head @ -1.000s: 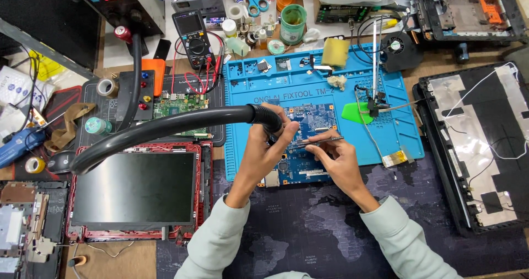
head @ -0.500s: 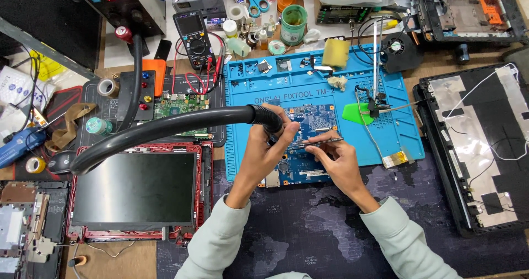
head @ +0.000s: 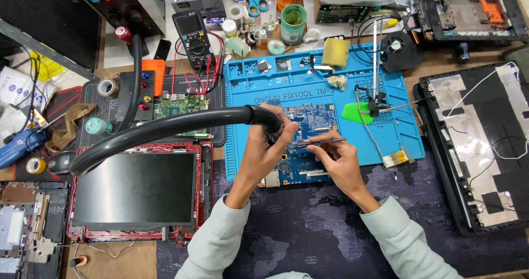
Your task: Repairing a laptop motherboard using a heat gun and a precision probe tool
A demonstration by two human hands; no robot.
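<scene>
A blue circuit board (head: 311,119) lies on a blue work mat (head: 286,86). My left hand (head: 264,146) grips the nozzle end of a thick black hose (head: 165,127) and holds it over the board. My right hand (head: 336,160) holds thin metal tweezers (head: 317,142), lying roughly level just above the board, with one end close to the nozzle. Both forearms wear pale grey sleeves.
A red-framed laptop screen (head: 135,193) lies left of my arms. A green board (head: 179,105), a multimeter (head: 193,31), tape rolls and a cup (head: 293,22) crowd the back. An opened black laptop lid (head: 485,141) lies at right, with a yellow sponge (head: 335,52) and a small fan (head: 397,47) behind the mat.
</scene>
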